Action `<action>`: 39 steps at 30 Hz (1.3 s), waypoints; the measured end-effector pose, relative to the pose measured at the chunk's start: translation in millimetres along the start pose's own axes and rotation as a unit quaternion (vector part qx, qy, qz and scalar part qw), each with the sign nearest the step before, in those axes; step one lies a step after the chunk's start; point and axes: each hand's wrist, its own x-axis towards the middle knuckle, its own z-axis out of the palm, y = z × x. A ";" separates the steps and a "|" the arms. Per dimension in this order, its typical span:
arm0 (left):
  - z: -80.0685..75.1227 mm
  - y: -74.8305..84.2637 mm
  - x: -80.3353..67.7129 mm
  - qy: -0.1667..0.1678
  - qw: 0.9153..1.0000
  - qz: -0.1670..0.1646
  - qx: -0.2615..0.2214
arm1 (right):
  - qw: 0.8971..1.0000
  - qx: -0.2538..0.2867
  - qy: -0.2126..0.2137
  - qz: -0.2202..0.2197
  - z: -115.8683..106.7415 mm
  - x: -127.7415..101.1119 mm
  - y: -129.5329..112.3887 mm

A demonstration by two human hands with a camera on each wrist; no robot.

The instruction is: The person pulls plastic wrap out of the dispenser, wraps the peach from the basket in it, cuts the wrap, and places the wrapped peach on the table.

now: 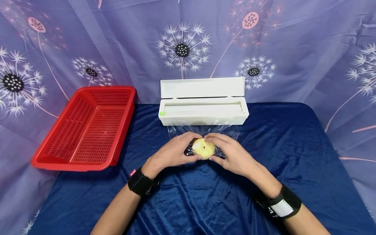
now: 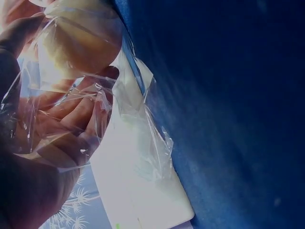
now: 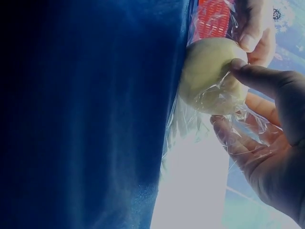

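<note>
Between my two hands is a round, pale yellow fruit (image 1: 204, 148) with a small dark spot on top. Clear plastic wrap (image 3: 217, 98) lies over it in creases and, in the left wrist view, bunches loosely along the palm. My left hand (image 1: 176, 150) holds the fruit from the left, thumb at the near side and fingers at the far side. From the right, my right hand (image 1: 233, 155) grips it the same way, its thumb (image 3: 257, 76) on the skin under the wrap's folds. A sheet of wrap stretches back from the fruit to the white dispenser box (image 1: 202, 120).
The box's lid (image 1: 202, 88) stands raised at the back, and a small green slider (image 1: 162, 113) sits at its front left. A red plastic basket (image 1: 116, 143) is at the left. Dark blue cloth (image 1: 194, 202) covers the table, with a patterned purple curtain (image 1: 132, 42) behind.
</note>
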 end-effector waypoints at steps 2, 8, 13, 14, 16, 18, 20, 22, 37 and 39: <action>-0.2 -0.1 0.1 0.002 1.000 0.008 0.009 | 1.000 0.004 -0.003 0.003 -0.3 0.1 0.3; -3.1 4.7 -0.3 0.029 0.996 0.042 0.077 | 1.000 0.014 -0.009 0.007 -1.4 1.1 2.7; -5.2 15.0 -1.1 0.062 0.983 0.095 0.146 | 1.000 0.026 -0.011 0.009 -1.7 1.9 6.2; -5.1 16.9 -1.3 0.069 0.979 0.105 0.160 | 0.999 0.029 -0.012 0.010 -1.7 1.9 6.9; -4.1 19.9 -1.4 0.079 0.972 0.123 0.181 | 0.999 0.033 -0.014 0.014 -1.7 1.9 8.3; -2.5 21.6 -1.5 0.087 0.967 0.134 0.200 | 0.999 0.036 -0.017 0.017 -1.2 1.9 9.6; -1.2 22.5 -1.7 0.091 0.962 0.140 0.216 | 0.999 0.039 -0.021 0.020 -1.1 2.1 10.4; -0.2 22.6 -1.7 0.092 0.958 0.146 0.229 | 0.999 0.041 -0.024 0.019 -1.0 2.3 11.1; 5.5 14.0 1.6 0.086 0.955 0.152 0.238 | 0.997 0.061 -0.024 0.029 0.9 2.2 18.8; 5.2 13.2 2.9 0.090 0.958 0.155 0.226 | 0.997 0.062 -0.026 0.032 0.5 2.5 19.7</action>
